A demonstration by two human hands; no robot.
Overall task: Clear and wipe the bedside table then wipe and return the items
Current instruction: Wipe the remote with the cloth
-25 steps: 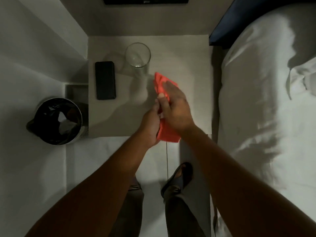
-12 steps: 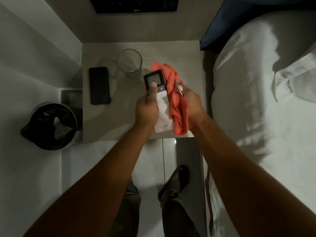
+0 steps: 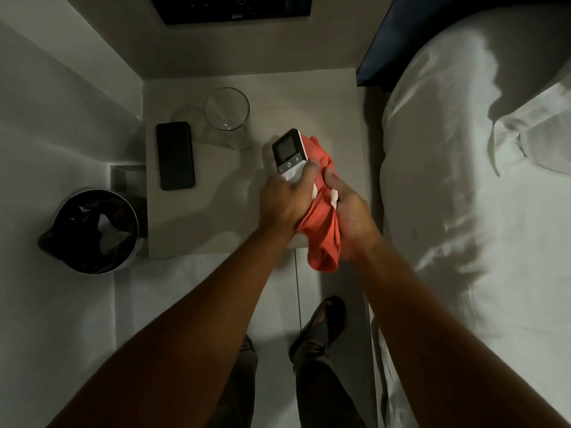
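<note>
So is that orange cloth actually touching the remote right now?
Touching. The head view shows the orange cloth pressed along the right edge of the remote, with no gap, as the left hand and the right hand grip them together.

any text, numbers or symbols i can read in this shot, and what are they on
No words or numbers are readable.
Remote control, in the left hand: a power symbol between "-" and "+" under the screen; the screen is blank.
Dark wall panel at top: faint marks, too blurred to read.
Phone and drinking glass on the bedside table: no markings visible.
</note>
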